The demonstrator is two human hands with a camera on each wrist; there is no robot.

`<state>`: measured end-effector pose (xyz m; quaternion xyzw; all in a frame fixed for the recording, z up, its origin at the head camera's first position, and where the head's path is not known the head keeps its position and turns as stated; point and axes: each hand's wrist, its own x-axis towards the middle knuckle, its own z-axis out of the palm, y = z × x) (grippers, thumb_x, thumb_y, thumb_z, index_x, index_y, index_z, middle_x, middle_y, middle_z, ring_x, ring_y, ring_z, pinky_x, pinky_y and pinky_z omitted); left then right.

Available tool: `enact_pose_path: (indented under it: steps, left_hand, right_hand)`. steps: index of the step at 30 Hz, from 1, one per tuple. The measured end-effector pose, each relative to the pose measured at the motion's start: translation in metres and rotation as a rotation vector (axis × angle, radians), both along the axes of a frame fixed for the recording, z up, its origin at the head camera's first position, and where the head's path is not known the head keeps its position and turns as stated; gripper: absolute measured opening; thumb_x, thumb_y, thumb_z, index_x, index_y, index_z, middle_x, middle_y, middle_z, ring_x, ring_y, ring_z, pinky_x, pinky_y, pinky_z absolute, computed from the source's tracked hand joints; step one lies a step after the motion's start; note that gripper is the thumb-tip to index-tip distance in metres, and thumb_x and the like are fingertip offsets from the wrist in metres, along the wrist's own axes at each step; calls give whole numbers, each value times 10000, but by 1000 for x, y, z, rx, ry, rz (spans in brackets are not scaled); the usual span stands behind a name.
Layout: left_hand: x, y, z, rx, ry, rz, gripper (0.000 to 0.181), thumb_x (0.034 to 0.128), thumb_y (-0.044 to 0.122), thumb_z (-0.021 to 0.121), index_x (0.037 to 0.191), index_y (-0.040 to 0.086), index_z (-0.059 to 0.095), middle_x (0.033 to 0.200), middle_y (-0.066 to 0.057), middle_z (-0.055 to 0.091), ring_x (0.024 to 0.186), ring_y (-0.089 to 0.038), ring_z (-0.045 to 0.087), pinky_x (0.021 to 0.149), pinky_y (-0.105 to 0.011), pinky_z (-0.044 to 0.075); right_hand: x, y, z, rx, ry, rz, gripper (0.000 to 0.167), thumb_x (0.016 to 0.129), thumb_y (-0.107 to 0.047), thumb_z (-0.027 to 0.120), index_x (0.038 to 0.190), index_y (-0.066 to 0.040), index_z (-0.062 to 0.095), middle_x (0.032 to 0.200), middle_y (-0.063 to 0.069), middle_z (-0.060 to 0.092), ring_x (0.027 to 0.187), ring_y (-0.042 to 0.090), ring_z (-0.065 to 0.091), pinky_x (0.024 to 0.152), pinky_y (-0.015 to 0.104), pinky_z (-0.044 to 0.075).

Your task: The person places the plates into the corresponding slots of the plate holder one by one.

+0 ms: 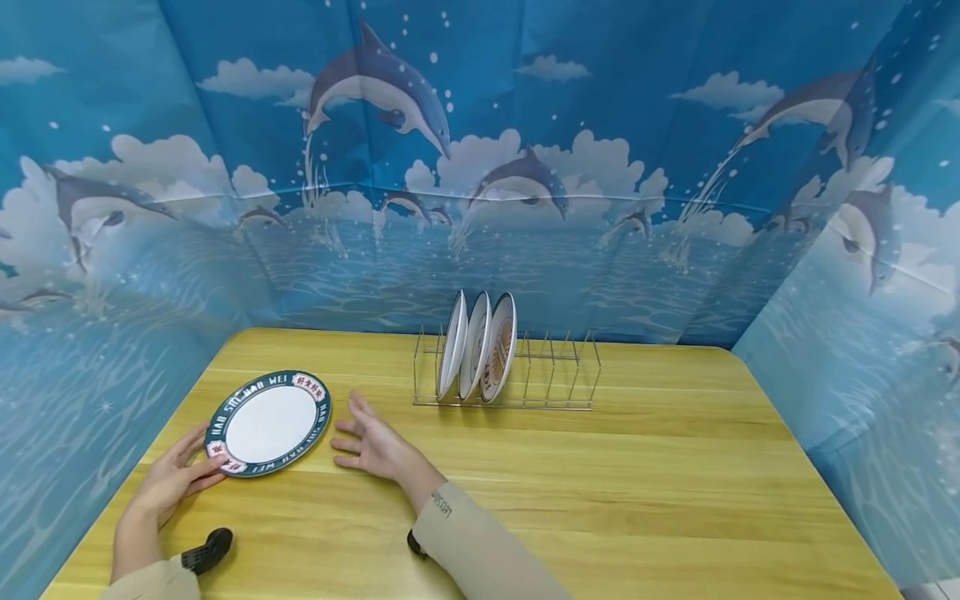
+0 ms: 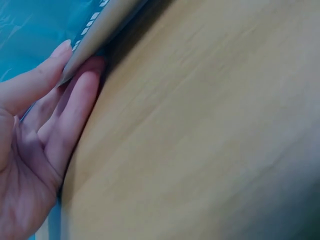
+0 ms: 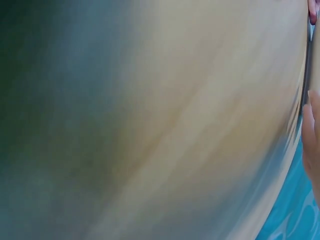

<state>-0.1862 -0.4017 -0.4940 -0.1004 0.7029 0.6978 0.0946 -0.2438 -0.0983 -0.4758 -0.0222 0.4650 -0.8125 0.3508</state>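
A white plate with a dark green lettered rim (image 1: 272,423) is at the left of the table, its near-left edge pinched by my left hand (image 1: 168,483), thumb on top of the rim. In the left wrist view the left hand (image 2: 45,115) has its thumb above the plate's edge (image 2: 100,32) and its fingers beneath. My right hand (image 1: 378,446) is just right of the plate, fingers spread and holding nothing, with a small gap between in the head view. Part of the right hand (image 3: 311,140) shows at the right wrist view's edge.
A wire rack (image 1: 547,407) stands at the back middle of the yellow wooden table (image 1: 637,500). Three plates stand upright in its left part: one on the left (image 1: 452,346), one in the middle (image 1: 476,346) and one on the right (image 1: 499,348). A dolphin-print curtain (image 1: 480,242) hangs behind.
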Motion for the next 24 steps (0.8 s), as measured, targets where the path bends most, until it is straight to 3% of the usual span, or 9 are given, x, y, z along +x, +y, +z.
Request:
enact_pose_path:
  steps: [5,12,18,24]
  left_hand:
    - [-1,6,2,-29,2,-94,857,871,56,611,1475,100,5,1469,-238,-110,840,-75,614,787,-264,536]
    - [1,18,5,33,11,-105,839,868,-6,588,1472,109,17,1450,-267,-188,843,-85,620,803,-270,531]
    - [-2,34,14,146,116,-60,791,889,-24,547,1480,138,47,1476,-139,-257,875,-61,613,807,-231,520]
    - [-6,63,39,367,223,17,764,877,-92,523,1474,198,145,1520,-1,-167,862,-83,622,772,-213,528]
  right_hand:
    - [2,0,-2,48,16,66,550,974,-358,402,1467,-239,189,1444,239,244,1202,454,399,1000,545,348]
    - [3,1,1,133,57,77,558,936,-129,505,1443,-170,276,1455,147,238,1130,340,481,987,463,403]
    - [2,2,8,180,261,-7,609,884,-27,566,1411,-222,331,1472,135,197,1016,249,567,958,378,445]
    - [0,6,26,189,462,-84,698,892,-52,567,1429,-352,236,1485,125,172,982,229,596,939,311,453]
